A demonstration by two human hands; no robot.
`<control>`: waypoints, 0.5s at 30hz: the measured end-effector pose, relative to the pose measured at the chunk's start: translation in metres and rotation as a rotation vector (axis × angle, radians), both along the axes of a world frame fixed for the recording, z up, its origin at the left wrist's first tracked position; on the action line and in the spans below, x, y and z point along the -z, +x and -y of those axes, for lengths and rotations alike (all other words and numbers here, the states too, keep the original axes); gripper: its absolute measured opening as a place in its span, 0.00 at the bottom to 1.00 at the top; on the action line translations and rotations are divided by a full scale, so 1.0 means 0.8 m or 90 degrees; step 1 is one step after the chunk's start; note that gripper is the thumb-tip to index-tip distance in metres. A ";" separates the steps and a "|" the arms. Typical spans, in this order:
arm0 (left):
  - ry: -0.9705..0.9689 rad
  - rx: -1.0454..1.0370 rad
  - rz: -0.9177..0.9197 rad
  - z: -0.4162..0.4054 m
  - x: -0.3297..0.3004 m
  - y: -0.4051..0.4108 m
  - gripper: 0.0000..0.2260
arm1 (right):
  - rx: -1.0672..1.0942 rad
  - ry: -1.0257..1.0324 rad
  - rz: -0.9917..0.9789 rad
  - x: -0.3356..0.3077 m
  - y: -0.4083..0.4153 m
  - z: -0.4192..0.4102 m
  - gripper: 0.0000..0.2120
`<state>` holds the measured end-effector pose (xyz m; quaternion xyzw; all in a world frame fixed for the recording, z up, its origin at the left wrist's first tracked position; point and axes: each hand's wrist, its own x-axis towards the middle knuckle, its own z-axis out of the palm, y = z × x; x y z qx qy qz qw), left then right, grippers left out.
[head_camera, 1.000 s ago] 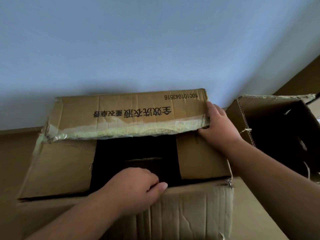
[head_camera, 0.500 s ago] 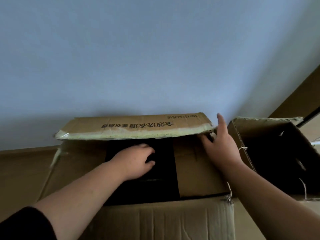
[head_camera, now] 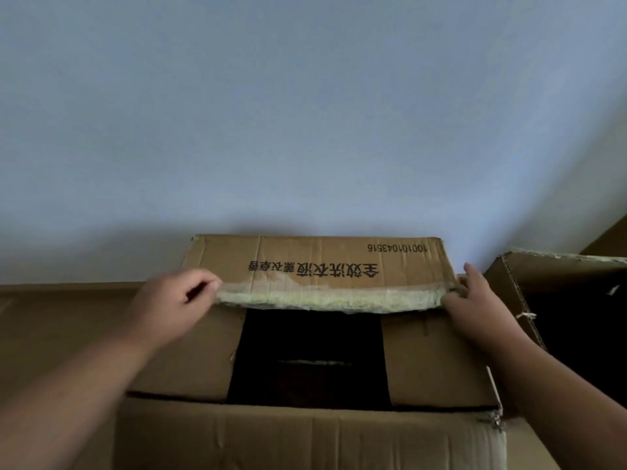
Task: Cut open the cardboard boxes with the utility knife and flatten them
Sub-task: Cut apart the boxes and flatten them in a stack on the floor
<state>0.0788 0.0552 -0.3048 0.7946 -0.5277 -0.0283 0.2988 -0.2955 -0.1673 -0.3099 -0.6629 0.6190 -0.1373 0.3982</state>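
Box flap (head_camera: pixel 319 266), fingers (head_camera: pixel 207 283) gripping both ends

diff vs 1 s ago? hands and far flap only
The left hand left the box's near edge, crossed the opening and now pinches the left end of the printed far flap. The right hand kept hold of the flap's right end. The flap dipped flatter, then tilted up again. The inner side flaps and neighbouring open box stayed put.

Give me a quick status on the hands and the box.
Left hand and right hand both grip the taped edge of the far flap. Box open on top, not flattened. No knife in view. Second open box stands to the right.
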 end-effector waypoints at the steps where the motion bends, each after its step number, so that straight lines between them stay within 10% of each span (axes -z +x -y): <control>1: -0.071 -0.097 -0.007 -0.002 -0.004 0.014 0.03 | 0.040 0.022 0.035 0.001 -0.002 0.004 0.31; 4: 0.059 -0.269 -0.072 0.004 0.008 0.062 0.16 | 0.058 0.046 0.048 0.006 -0.001 0.011 0.12; 9: 0.233 -0.213 -0.413 -0.009 0.043 0.055 0.38 | 0.086 0.163 0.113 0.007 0.003 0.008 0.28; 15: 0.129 -0.187 -0.515 -0.013 0.042 0.038 0.18 | 0.045 0.149 0.055 -0.006 0.013 -0.005 0.20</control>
